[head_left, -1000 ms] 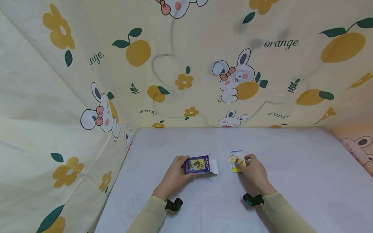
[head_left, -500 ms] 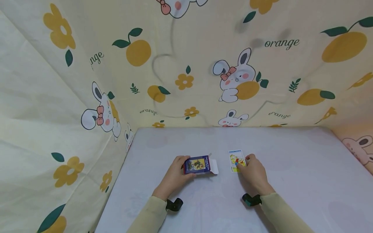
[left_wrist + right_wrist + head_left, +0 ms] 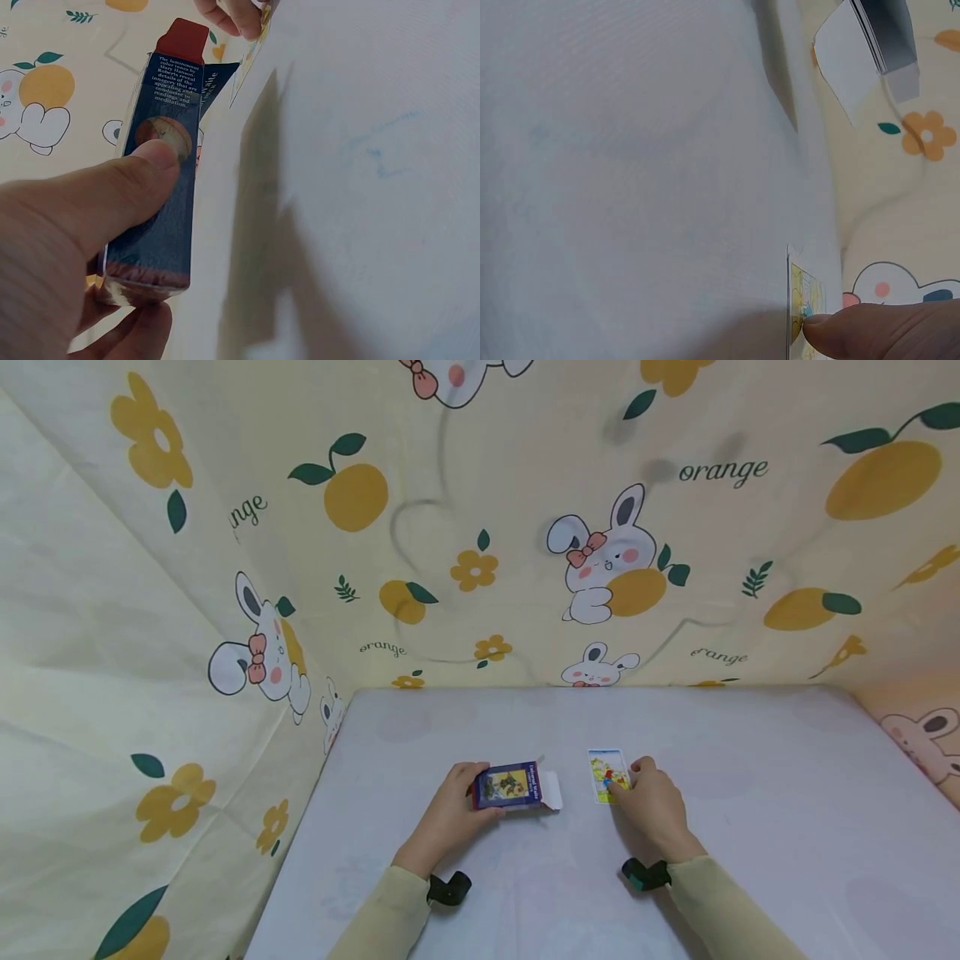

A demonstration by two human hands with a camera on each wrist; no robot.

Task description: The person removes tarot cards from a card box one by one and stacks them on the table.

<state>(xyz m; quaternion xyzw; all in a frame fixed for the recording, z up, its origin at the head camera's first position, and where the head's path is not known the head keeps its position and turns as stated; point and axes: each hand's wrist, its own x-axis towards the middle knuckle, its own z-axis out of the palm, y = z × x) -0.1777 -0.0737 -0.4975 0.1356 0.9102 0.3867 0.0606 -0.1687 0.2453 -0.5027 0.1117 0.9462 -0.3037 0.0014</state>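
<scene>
My left hand point(image 3: 455, 806) grips a small dark blue card box point(image 3: 508, 785) with a picture on its front, thumb along one narrow side. The box's end flap point(image 3: 551, 790) stands open, facing right. In the left wrist view the box point(image 3: 161, 202) shows printed lettering and a red end tab point(image 3: 184, 39). My right hand point(image 3: 658, 802) holds a colorful picture card point(image 3: 604, 768), thumb on its face and the other fingers at its right edge. The right wrist view shows the thumb point(image 3: 877, 330) pressed on the card point(image 3: 798, 289); the open box end point(image 3: 889, 34) appears beyond.
A pale cloth covers the table point(image 3: 540, 893). Behind it hangs a cream curtain point(image 3: 510, 485) printed with rabbits, oranges and flowers. Black camera bands point(image 3: 448, 887) sit on both wrists. Shadows of the hand and box fall on the cloth.
The card in my right hand has tilted very slightly, its top edge sitting a little lower. My right wrist has shifted slightly left. The left hand and box keep their place.
</scene>
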